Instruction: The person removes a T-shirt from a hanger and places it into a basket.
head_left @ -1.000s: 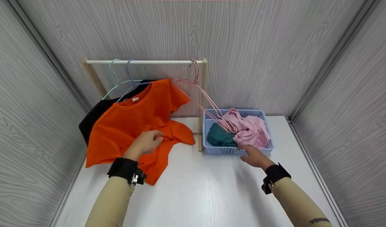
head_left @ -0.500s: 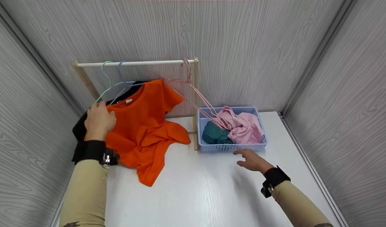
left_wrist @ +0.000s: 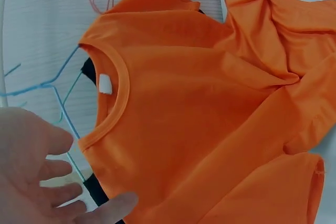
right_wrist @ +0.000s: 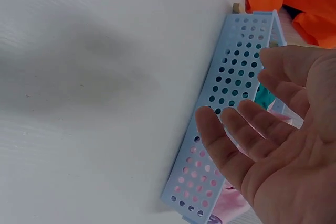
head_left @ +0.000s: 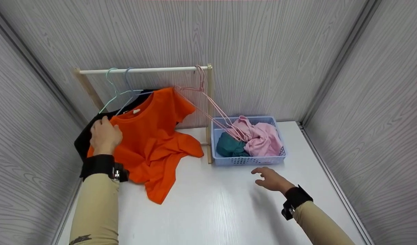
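An orange T-shirt (head_left: 143,136) hangs on a blue hanger (head_left: 127,81) from a rack's white rail. Behind it, a black garment (head_left: 84,137) hangs on a mint-green hanger (head_left: 109,81). My left hand (head_left: 105,135) is at the T-shirt's left shoulder. In the left wrist view its fingers are spread and loosely bent, one fingertip over the orange cloth; whether it touches is unclear. My right hand (head_left: 271,179) hovers in front of a light blue basket (head_left: 249,160), fingers relaxed, holding nothing. Inside the basket lie pink cloth (head_left: 263,139) and dark green cloth (head_left: 231,144).
Pink hangers (head_left: 201,81) hang at the rail's right end and slant down into the basket. The rack's right post (head_left: 209,112) stands beside the basket. White tabletop (head_left: 208,211) stretches in front, with grey wood-grain walls (head_left: 263,51) around.
My left hand has moved left and up from the T-shirt's front to its shoulder, then stayed about there. The right hand has drawn back slightly from the basket's front edge. The view has shifted slightly.
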